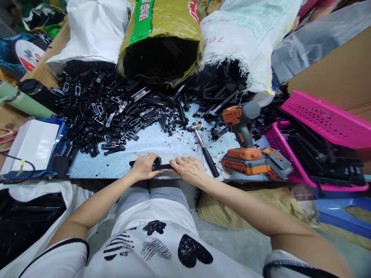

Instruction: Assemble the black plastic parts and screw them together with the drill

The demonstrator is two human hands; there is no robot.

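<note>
Both my hands grip one long black part at the front edge of the blue work surface. My left hand is wrapped round its left portion, and a short dark end sticks out past the fingers. The fingers of my right hand close on its right end, so much of the part is hidden. Right of my right hand lies a hammer with a black handle. Beyond it an orange and grey cordless drill stands on its battery.
A heap of black metal pieces spreads across the back left, with small loose bits near the middle. Behind stand a white sack, a yellow sack and another white sack. Pink baskets hold black parts at right.
</note>
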